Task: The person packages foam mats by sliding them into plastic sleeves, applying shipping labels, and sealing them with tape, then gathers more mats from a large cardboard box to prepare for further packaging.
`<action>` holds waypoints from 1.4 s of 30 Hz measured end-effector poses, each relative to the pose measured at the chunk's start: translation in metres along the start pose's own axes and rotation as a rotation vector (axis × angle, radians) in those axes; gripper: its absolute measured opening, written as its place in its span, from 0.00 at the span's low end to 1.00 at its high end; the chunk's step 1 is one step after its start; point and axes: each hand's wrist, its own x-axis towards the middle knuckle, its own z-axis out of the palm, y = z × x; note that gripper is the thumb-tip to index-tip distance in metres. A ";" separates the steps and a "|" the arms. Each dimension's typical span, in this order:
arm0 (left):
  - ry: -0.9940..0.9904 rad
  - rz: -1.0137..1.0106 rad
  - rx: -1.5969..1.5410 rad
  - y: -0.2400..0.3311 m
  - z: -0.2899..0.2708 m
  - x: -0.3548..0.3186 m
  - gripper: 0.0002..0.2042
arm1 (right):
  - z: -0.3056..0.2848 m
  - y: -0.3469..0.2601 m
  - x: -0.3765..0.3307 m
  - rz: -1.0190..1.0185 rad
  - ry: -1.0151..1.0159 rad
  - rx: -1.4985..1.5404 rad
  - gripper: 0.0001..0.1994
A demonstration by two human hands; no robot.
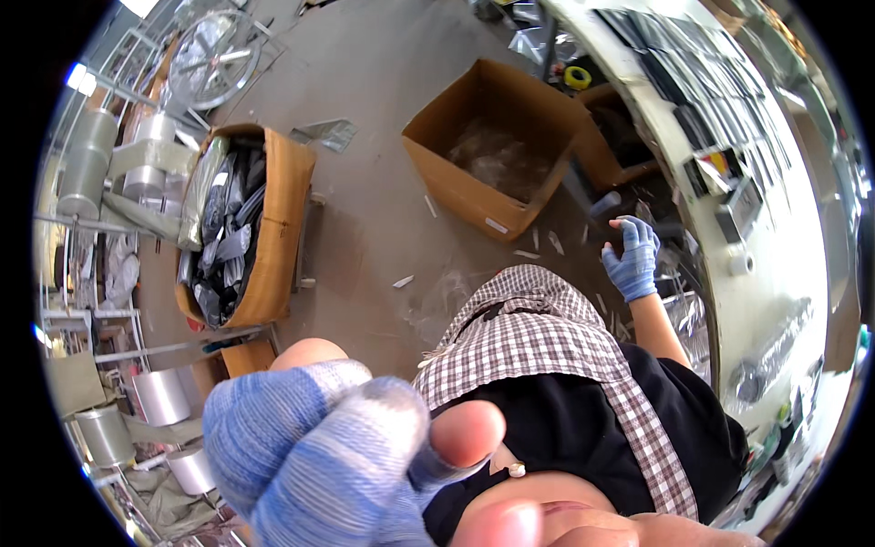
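Cardboard box point(458, 190), upper centre, was seemingly placed for reach; right hand point(634, 259) loosely parted, left hand point(319, 447) curled, contents indiscernible.

Counter point(786, 246) at right is bearing grey strips point(706, 77), a white roll point(742, 263) and clear plastic point(773, 357); brown floor point(365, 214) is carrying an open cardboard box point(456, 187) and scattered pale scraps point(404, 282).

The gloves point(633, 264) look ribbed knit cloth, the cartons point(447, 185) smooth matt cardboard.
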 end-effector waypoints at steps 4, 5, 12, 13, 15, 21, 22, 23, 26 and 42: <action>0.046 -0.584 -0.185 -0.056 0.012 -0.088 0.25 | 0.066 0.018 0.124 -0.038 -0.108 -0.095 0.20; 0.199 -0.477 -0.009 -0.089 0.033 -0.107 0.25 | 0.101 0.005 0.153 -0.012 -0.136 -0.041 0.20; -0.924 -0.479 0.062 -0.308 0.131 -0.216 0.21 | 0.318 -0.121 0.339 0.026 -0.460 0.228 0.18; -1.058 -0.620 0.014 -0.329 0.137 -0.253 0.24 | 0.333 -0.142 0.368 -0.028 -0.508 0.238 0.17; -1.276 -1.026 -0.142 -0.361 0.138 -0.329 0.28 | 0.358 -0.176 0.422 -0.151 -0.583 0.232 0.16; -1.333 -1.664 -0.197 -0.488 0.162 -0.507 0.33 | 0.439 -0.228 0.587 -0.138 -0.914 -0.059 0.24; -1.504 -1.720 -0.225 -0.523 0.183 -0.522 0.34 | 0.455 -0.222 0.610 -0.087 -0.868 -0.126 0.23; -1.620 -1.782 -0.261 -0.573 0.209 -0.513 0.35 | 0.470 -0.213 0.631 0.004 -0.822 -0.128 0.24; -1.687 -1.422 -0.230 -0.705 0.293 -0.552 0.34 | 0.528 -0.185 0.650 0.331 -0.661 -0.160 0.24; -1.351 -0.373 -0.758 -1.145 0.824 -0.320 0.28 | 0.669 -0.149 1.065 0.516 -0.967 -0.142 0.28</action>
